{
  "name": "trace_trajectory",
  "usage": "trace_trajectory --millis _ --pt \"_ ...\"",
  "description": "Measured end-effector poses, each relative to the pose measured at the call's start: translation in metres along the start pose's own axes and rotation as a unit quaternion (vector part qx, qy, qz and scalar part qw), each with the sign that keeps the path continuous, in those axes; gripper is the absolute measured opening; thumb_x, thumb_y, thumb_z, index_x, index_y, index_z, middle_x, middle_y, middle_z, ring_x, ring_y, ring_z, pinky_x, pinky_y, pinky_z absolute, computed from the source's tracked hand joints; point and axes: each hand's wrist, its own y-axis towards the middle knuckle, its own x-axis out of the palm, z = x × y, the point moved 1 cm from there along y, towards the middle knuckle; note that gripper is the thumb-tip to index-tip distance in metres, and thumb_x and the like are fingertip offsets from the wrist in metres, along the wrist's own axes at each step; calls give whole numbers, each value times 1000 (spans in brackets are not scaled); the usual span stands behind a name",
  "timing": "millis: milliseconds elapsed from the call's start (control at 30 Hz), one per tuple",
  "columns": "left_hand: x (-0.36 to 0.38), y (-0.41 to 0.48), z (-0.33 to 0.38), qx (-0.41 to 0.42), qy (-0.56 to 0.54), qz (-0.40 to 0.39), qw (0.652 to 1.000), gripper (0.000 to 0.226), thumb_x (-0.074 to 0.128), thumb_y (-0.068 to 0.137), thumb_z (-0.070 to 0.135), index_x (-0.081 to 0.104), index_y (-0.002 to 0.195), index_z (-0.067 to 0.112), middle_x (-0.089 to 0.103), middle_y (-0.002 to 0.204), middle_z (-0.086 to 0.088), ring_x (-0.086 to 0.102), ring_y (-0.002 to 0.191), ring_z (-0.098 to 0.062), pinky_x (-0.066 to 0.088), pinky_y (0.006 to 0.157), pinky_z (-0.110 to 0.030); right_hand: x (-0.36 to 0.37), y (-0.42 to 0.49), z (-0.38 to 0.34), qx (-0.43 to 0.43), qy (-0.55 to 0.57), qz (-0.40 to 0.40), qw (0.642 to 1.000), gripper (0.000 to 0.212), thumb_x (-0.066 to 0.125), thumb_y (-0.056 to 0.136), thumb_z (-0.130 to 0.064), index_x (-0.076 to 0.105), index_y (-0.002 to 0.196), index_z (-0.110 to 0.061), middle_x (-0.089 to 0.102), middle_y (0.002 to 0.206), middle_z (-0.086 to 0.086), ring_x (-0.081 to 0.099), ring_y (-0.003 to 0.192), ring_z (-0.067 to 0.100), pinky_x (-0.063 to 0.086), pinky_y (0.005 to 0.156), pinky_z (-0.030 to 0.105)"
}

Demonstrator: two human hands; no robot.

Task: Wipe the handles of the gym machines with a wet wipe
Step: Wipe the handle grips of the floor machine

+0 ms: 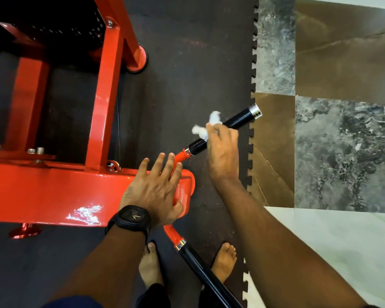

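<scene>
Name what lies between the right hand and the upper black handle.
A crumpled white wet wipe, held against the upper black handle by the right hand, per the head view.

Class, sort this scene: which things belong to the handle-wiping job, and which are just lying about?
Job: wet wipe, far handle, near handle, right hand holding the wipe, left hand resting on the red frame.
Just there: watch, rubber mat, tiled floor.
</scene>
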Motion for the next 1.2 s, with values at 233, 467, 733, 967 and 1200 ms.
trace_trajectory --millis 233,467,733,967,1200 --pt "-4 -1 0 3 -13 6 1000 92 25 76 57 36 153 8 31 160 -19 31 146 -37 26 111 -60 -3 12 13 -219 -256 -251 908 51 27 94 -6 36 142 3 45 139 17 41 127 34 39 105 41" --pt "-7 -2 1 1 -6 1 1000 91 20 82 57 11 159 10 7 166 -18 11 152 -36 16 117 -59 -3 0 -6 -351 -325 -263 838 55 26 95 -16 38 144 5 45 135 22 42 122 35 42 101 40" --pt "-6 -3 -1 3 -14 -5 1000 91 26 79 56 30 155 8 25 162 -20 26 148 -38 25 113 -60 -3 1 -25 -388 -321 -297 811 52 21 95 -17 49 135 0 51 130 18 45 119 33 41 98 39" --pt "-6 -2 0 8 -21 1 1000 89 27 84 56 19 158 8 14 164 -21 18 151 -38 22 115 -60 -17 26 -36 -364 -327 -321 811 33 45 100 -23 54 129 -10 58 121 8 50 112 24 37 94 36" --pt "-7 -3 -1 7 -15 -1 1000 95 9 74 54 18 158 9 13 165 -20 17 151 -37 21 115 -59 -36 59 -11 -150 -205 -306 917 29 57 90 -5 46 116 -15 64 104 7 51 102 26 40 91 34"
